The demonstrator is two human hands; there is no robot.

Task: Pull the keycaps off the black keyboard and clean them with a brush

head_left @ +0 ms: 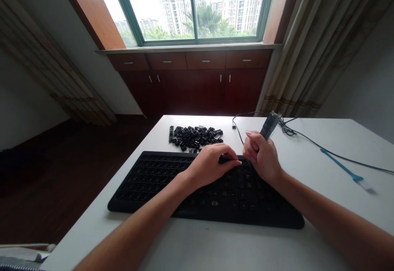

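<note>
Over one black keyboard (203, 199), left hand (212, 166) pinches one black piece (228, 159), right hand (261, 156) clasps one dark tool (270, 125).

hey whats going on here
A person is working with both bare hands over a flat black computer keyboard on a white table. The left hand pinches a small black plastic piece just above the keys, and the right hand grips a dark oblong object. A loose heap of black keycaps lies beyond the keyboard, with a thin black cable and a blue plastic strip off to the right.
</note>
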